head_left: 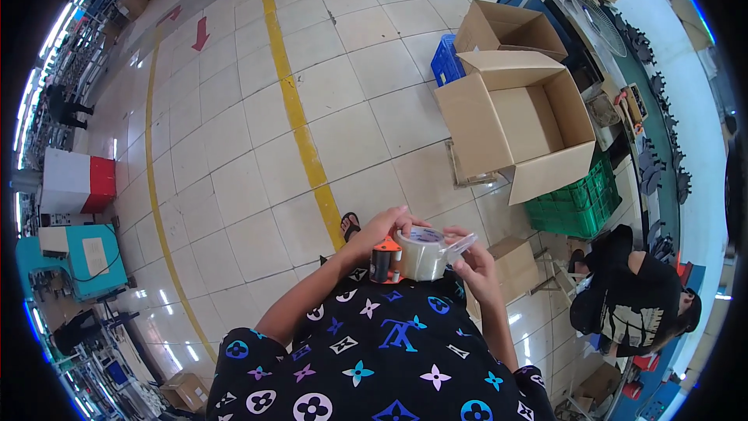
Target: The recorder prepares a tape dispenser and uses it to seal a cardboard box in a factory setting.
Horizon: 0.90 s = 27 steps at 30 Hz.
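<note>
Left fingers (403,224) hold tape dispenser (423,256); right fingers (466,270) round tape end (463,245), grip unclear. Open carton (523,121), bottom showing, over crate (574,214).

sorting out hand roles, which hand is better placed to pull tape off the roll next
Probably the right hand: it is at the clear strip jutting from the roll, seemingly the loose end. The left hand, at the roll beside the orange dispenser, looks better for steadying.
</note>
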Available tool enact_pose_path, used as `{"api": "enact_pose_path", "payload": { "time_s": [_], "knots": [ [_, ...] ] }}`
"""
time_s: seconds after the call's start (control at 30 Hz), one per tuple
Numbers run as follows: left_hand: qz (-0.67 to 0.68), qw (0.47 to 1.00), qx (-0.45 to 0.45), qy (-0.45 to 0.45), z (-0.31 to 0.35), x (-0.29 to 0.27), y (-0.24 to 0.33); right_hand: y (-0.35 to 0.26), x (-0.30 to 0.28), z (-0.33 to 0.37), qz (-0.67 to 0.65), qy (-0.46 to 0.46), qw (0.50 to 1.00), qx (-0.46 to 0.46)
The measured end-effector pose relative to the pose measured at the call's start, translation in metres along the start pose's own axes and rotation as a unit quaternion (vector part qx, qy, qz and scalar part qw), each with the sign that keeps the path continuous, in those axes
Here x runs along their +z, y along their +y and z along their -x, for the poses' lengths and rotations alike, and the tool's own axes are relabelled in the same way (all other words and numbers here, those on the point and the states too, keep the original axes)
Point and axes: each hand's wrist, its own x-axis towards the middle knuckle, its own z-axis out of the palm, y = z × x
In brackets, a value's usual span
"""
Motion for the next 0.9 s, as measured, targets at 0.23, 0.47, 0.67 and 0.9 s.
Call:
{"api": "enact_pose_path", "payload": {
  "time_s": [0.23,0.47,0.67,0.9],
  "knots": [
    [-0.032,0.997,-0.006,0.065,-0.005,-0.007,-0.013,-0.033,0.023,0.014,-0.02,0.093,0.994,-0.044],
    [-0.068,0.997,0.008,0.042,-0.015,-0.027,-0.036,-0.039,0.018,0.012,-0.043,0.073,0.996,0.014],
    [-0.113,0.989,-0.024,0.091,-0.01,-0.013,-0.02,-0.033,0.05,-0.006,0.292,0.067,0.954,-0.032],
    [-0.134,0.985,0.019,0.111,-0.005,-0.016,-0.027,-0.021,0.043,-0.009,0.204,0.053,0.977,-0.025]
  ]
}}
